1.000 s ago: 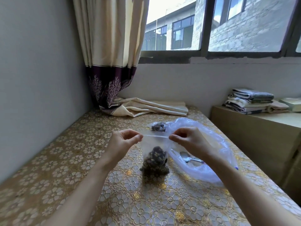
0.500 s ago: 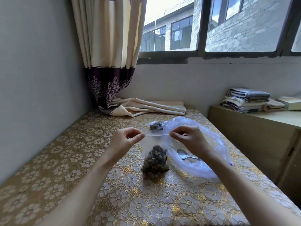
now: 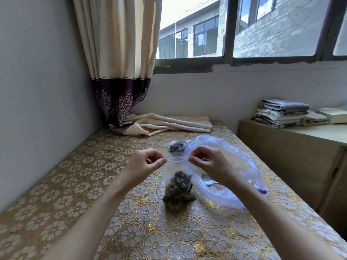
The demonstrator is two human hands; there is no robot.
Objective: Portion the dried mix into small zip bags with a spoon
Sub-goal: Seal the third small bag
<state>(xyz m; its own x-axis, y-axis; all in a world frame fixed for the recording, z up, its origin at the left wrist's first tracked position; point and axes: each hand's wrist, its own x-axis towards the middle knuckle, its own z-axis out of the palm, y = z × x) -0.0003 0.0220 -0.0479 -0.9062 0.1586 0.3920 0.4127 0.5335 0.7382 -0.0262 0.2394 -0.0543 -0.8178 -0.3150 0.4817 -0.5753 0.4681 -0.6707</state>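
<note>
Clear plastic forms the small zip bag point(image 3: 177, 177), which stands on the gold floral tablecloth point(image 3: 131, 231) with a dark load of dried mix point(image 3: 178, 187) in its bottom. Head view: the left hand point(image 3: 145, 164) pinches the left end of the zip strip and the right hand point(image 3: 208, 162) pinches the right end, thumb against forefinger on each side. The strip bows slightly between them, so the mouth appears not fully sealed. Judged step: closing a filled portion. The next move calls for running the pinch along the strip until the 2 lips mate, with the bag kept upright.

A second small bag of dark mix point(image 3: 176, 147) lies beyond the hands. The large crumpled clear plastic bag point(image 3: 234, 166) sits just right, with the metal spoon point(image 3: 207, 180) lying on it. The table's right edge is near that bag; open cloth lies to the left and toward the person. The folded cream curtain cloth point(image 3: 169, 122) lies well apart at the far end.
</note>
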